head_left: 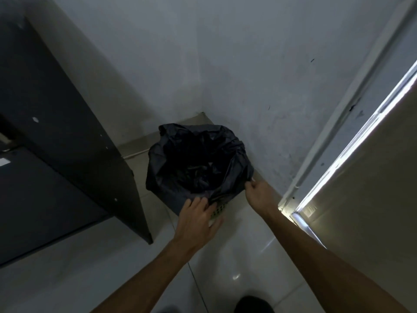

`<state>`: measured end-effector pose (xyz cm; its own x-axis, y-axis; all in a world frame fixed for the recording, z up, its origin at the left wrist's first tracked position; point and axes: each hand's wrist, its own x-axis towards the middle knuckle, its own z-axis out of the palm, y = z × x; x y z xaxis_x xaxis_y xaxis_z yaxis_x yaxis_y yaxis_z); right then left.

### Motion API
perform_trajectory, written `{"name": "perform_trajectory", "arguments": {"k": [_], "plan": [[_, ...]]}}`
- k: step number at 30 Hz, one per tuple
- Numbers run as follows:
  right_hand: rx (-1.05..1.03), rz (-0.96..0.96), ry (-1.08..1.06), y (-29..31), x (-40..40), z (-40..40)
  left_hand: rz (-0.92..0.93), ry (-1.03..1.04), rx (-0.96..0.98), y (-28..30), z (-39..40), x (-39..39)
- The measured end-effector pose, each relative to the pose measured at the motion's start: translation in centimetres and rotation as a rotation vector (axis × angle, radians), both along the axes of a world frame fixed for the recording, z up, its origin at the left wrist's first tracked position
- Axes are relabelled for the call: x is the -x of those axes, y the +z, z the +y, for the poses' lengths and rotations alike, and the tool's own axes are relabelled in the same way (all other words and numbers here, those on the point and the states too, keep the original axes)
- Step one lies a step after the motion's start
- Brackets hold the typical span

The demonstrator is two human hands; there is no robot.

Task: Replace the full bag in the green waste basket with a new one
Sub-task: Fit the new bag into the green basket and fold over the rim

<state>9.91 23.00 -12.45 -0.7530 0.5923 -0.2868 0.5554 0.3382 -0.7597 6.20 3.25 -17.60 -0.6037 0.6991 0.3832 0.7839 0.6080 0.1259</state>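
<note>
A black plastic bag [196, 161] lines the green waste basket [218, 208] in the room's corner, draped over its rim so only a small perforated patch of basket wall shows at the front. My left hand [198, 220] lies flat against the front of the basket, fingers spread over the bag's lower edge. My right hand [257, 190] pinches the bag's edge at the right side of the rim. The bag's inside is dark and its contents cannot be made out.
A dark cabinet [67, 136] stands close on the left, its corner near the basket. White walls meet behind the basket. A door frame and bright door edge [338, 159] run along the right. The floor is glossy light tile [237, 267]; a dark shoe [252, 304] shows at the bottom.
</note>
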Motion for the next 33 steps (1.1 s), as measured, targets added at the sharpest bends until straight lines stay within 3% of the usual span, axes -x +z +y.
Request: {"name": "perform_trajectory", "arguments": {"k": [3, 8, 10, 12, 14, 20, 24, 28, 31, 33], "plan": [[0.14, -0.029, -0.045, -0.4, 0.5, -1.1, -0.447, 0.226, -0.228, -0.6, -1.4, -1.0], [0.39, -0.039, -0.155, -1.1, 1.1, -3.0, -1.14, 0.666, -0.814, 0.3, -0.8, 0.2], [0.491, -0.022, -0.23, -1.1, 1.7, -3.7, -1.289, 0.871, -1.066, 0.5, -0.1, 1.2], [0.527, -0.001, -0.298, -1.0, 2.1, -4.1, -1.325, 1.026, -1.343, 0.7, 0.0, 2.3], [0.593, 0.029, -0.387, -0.9, 2.5, -4.1, -1.373, 1.025, -1.555, 1.2, -0.4, 3.2], [0.902, 0.138, -0.567, -0.6, 2.9, -4.4, -1.577, 0.92, -1.573, 3.4, -1.4, 5.2], [0.977, 0.166, -0.586, -0.5, 3.5, -4.4, -1.718, 0.952, -1.702, 3.0, -2.4, 6.4], [1.075, 0.166, -0.609, -1.3, 4.1, -4.1, -1.914, 0.946, -1.704, 1.6, -3.6, 7.1], [1.073, 0.155, -0.646, -2.4, 4.3, -3.9, -1.91, 0.893, -1.668, 1.8, -3.1, 6.9], [1.059, 0.16, -0.649, -2.5, 4.3, -4.2, -1.773, 0.914, -1.515, 1.5, -2.9, 7.0]]}}
